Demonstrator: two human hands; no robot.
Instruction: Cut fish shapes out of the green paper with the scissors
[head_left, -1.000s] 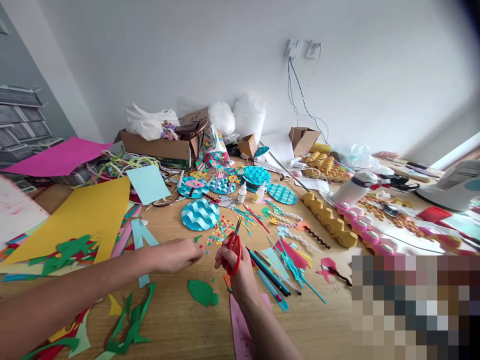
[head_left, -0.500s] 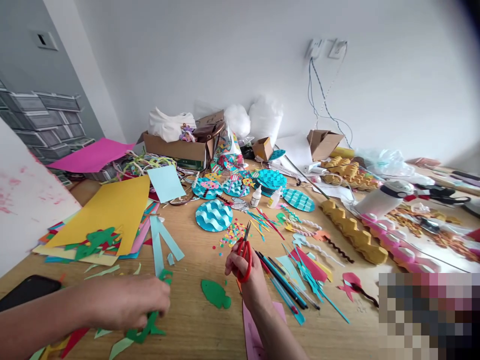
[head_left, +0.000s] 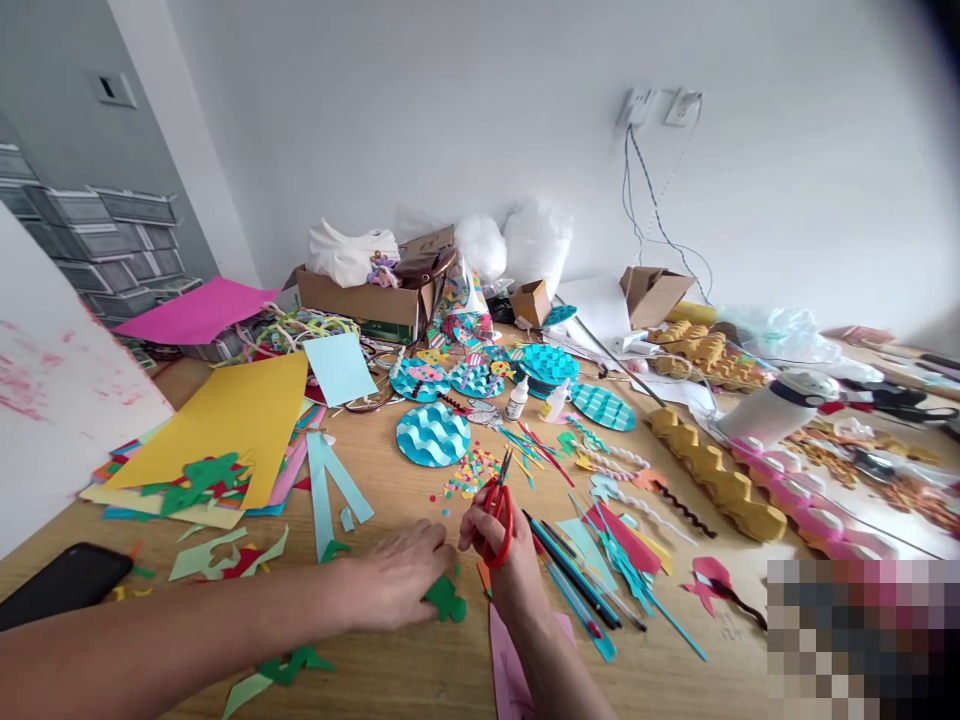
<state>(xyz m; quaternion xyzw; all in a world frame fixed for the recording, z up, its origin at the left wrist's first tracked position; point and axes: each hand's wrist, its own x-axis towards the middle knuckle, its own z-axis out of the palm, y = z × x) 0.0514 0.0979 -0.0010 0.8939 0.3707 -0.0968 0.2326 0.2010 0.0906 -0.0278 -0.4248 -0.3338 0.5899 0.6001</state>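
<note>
My right hand [head_left: 501,545] holds a pair of red-handled scissors [head_left: 498,522], blades pointing up and away from me and nearly together. My left hand [head_left: 405,572] is low over the table, fingers bent down around a green paper fish [head_left: 448,600]. Most of the fish is covered by that hand; its tail end shows at the right. Under and beside my left forearm lie green paper scraps [head_left: 289,665]. A pink sheet [head_left: 508,655] lies partly beneath my right forearm.
Pens [head_left: 574,570] and coloured strips lie right of my hands. Beyond are paper dots [head_left: 476,470], a blue wavy disc [head_left: 433,434] and glue bottles [head_left: 517,398]. Paper sheets [head_left: 225,410] and a black phone [head_left: 67,583] are at left. Egg-carton strips [head_left: 712,475] lie at right.
My left hand has moved right, away from the green scraps and onto the green fish. The right hand still holds the scissors in much the same place. The view has shifted slightly.
</note>
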